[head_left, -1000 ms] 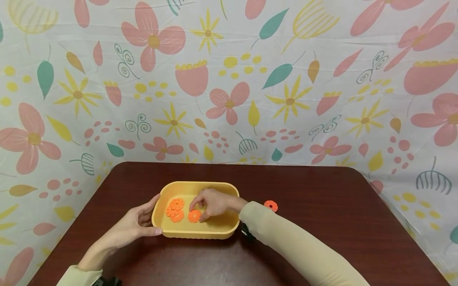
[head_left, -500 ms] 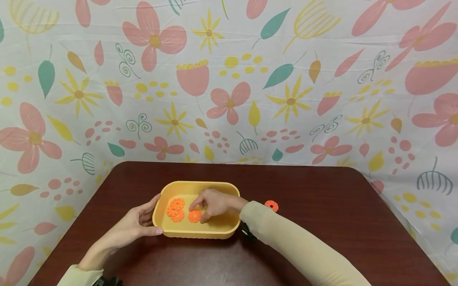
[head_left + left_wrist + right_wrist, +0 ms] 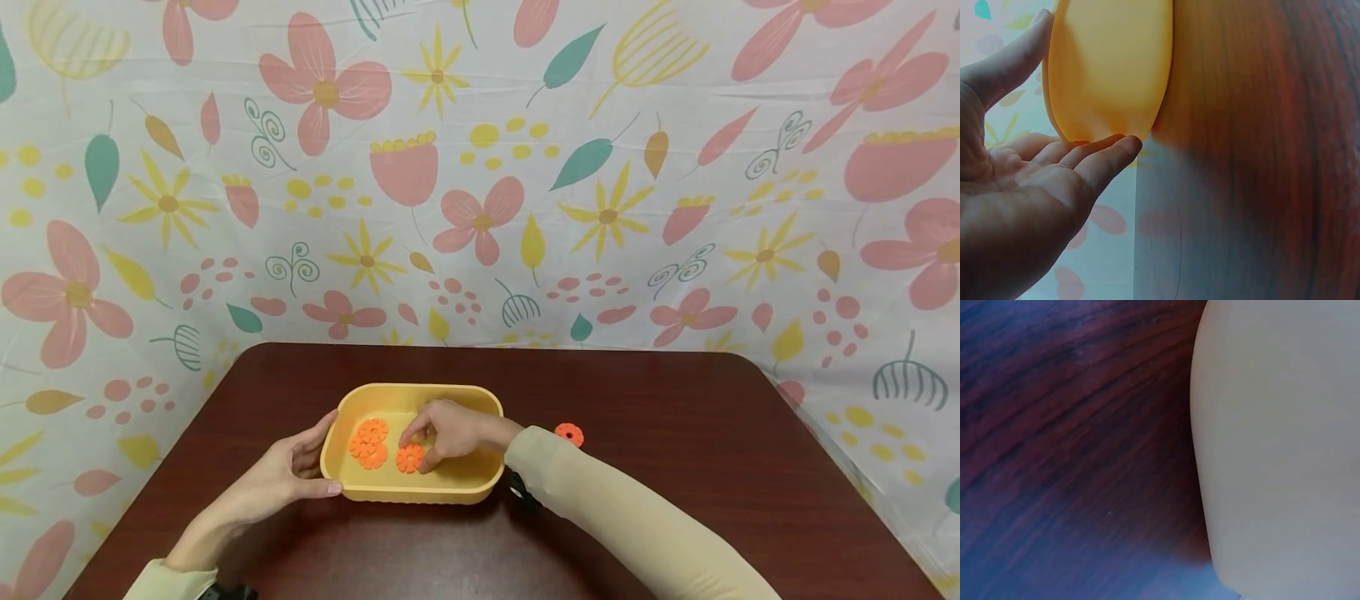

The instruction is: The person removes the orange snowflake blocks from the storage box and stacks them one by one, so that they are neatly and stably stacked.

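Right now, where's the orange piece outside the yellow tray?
In the head view, the orange piece lies on the table, right of the yellow tray, just beyond the right sleeve.

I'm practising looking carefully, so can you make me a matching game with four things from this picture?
Things:
1. table
2. left hand
3. tub
4. right hand

Clues:
A. inside the tub, at an orange disc
B. yellow
C. dark reddish brown
D. against the outside of the tub

Right pairs: 1-C, 2-D, 3-B, 4-A
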`<state>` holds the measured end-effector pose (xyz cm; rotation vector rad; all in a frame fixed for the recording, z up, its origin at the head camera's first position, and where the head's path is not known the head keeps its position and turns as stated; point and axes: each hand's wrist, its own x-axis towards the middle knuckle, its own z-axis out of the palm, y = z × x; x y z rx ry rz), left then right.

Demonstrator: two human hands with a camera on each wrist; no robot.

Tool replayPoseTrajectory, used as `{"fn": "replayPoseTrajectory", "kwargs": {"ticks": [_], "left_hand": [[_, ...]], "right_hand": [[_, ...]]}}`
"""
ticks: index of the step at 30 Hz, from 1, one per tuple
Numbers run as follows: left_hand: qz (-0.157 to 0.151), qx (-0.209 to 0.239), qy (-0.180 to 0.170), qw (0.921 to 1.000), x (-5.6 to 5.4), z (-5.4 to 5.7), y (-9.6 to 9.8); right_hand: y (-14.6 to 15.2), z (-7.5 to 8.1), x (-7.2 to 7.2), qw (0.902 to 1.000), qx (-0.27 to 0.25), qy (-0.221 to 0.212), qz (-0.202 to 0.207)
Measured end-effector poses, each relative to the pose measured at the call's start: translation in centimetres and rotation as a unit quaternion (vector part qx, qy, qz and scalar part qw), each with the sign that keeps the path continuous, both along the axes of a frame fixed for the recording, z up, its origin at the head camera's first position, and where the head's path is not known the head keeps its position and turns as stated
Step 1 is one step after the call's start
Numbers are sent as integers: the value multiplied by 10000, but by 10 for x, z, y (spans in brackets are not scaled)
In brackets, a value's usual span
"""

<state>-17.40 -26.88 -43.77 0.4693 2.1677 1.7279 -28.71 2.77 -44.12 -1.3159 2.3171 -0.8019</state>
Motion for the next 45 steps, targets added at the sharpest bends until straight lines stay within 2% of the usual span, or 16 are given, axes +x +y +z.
{"fn": "replayPoseTrajectory", "kwargs": {"ticks": [28, 34, 45], "left_hand": [[-8, -39, 35, 10000, 1, 1, 0], [2, -8, 36, 10000, 1, 1, 1], [10, -4, 45, 10000, 1, 0, 1]], "right_hand": [[12, 15, 2, 9946, -651, -774, -241], [14, 21, 3, 9923, -788, -936, -188], [26, 31, 4, 9920, -1018, -740, -113]]}}
